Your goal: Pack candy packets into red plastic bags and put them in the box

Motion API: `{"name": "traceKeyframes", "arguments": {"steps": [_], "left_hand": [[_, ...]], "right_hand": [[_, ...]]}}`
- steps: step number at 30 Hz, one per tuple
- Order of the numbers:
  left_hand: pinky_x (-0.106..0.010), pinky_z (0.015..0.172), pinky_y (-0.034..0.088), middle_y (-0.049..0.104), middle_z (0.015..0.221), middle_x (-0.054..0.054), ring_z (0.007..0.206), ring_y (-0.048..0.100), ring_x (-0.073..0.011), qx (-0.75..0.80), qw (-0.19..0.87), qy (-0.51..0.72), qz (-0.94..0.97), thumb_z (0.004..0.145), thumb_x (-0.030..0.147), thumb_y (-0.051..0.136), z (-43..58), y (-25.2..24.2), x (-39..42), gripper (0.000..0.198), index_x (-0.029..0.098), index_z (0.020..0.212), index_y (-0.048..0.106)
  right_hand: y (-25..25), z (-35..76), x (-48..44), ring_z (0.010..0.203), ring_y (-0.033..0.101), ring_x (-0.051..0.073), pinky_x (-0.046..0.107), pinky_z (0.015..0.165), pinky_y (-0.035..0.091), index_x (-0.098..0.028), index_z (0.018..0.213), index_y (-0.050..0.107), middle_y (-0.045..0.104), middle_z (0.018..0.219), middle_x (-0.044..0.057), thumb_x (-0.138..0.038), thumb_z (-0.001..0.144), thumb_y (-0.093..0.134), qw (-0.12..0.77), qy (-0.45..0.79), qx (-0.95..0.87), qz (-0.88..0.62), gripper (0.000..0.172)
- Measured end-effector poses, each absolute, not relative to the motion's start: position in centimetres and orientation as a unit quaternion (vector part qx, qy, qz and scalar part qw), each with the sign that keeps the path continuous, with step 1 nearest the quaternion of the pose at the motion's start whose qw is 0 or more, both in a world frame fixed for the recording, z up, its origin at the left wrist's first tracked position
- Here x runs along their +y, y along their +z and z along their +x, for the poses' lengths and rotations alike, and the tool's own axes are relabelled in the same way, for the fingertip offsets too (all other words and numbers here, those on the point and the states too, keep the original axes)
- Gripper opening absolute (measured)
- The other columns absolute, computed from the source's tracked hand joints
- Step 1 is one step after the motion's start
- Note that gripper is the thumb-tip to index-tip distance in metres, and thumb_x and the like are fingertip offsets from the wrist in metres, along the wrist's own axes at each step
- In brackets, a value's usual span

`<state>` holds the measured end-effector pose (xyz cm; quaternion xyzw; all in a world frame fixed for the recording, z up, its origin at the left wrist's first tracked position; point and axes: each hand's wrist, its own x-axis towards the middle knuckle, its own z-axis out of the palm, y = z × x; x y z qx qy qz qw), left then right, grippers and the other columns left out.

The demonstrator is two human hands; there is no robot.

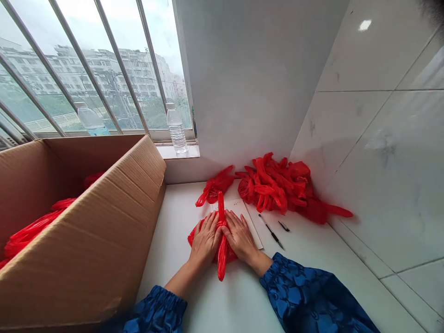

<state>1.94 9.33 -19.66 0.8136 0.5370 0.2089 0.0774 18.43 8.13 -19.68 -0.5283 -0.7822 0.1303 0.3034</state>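
Note:
A red plastic bag [221, 263] lies on the white tabletop, bunched along its middle with its handles pointing away from me and toward me. My left hand [206, 238] rests flat on its left side, fingers stretched out. Flat on the right side presses my right hand [242, 235], its fingers extended too. Both palms hide much of the bag, and I cannot see what, if anything, is inside it. Partly under the bag and right hand is a white notepad [255, 226] with a little writing.
A large open cardboard box [90, 245] with red bags [38, 226] inside stands at left. Behind my hands lie a small red bag [217, 185] and a heap of red bags [277, 185]. A pen [272, 232] and its cap [283, 226] lie right. A water bottle [176, 129] stands on the windowsill.

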Motion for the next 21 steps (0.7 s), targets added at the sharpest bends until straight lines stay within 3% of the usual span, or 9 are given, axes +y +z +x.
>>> {"name": "traceKeyframes", "arguments": {"steps": [14,18,21], "left_hand": [[-0.055,0.122,0.024,0.039,0.159,-0.011,0.149,0.033,-0.0265,0.538,0.099,0.215,0.809,0.106,0.039,0.026,1.8,-20.1,9.5,0.053,0.017,0.151,0.042],[-0.051,0.120,0.031,0.046,0.154,-0.009,0.144,0.040,-0.0246,0.529,0.114,0.240,0.806,0.106,0.041,0.028,1.5,-19.3,8.9,0.049,0.020,0.143,0.051],[-0.046,0.116,0.037,0.051,0.149,-0.010,0.140,0.045,-0.0235,0.529,0.120,0.264,0.798,0.105,0.041,0.032,1.2,-18.6,7.7,0.045,0.020,0.136,0.056]], "right_hand": [[-20.0,18.3,8.4,0.148,0.033,0.025,0.055,0.124,0.015,-0.016,0.152,0.041,0.042,0.157,0.010,-0.041,0.106,0.030,0.318,0.160,-0.773,-0.524,0.054],[-19.8,19.7,8.1,0.147,0.035,0.024,0.055,0.122,0.020,-0.018,0.153,0.038,0.042,0.157,0.010,-0.036,0.104,0.031,0.314,0.182,-0.790,-0.494,0.053],[-19.8,21.4,7.3,0.147,0.034,0.025,0.053,0.121,0.025,-0.018,0.153,0.037,0.042,0.157,0.010,-0.028,0.092,0.047,0.295,0.197,-0.829,-0.433,0.063]]}}
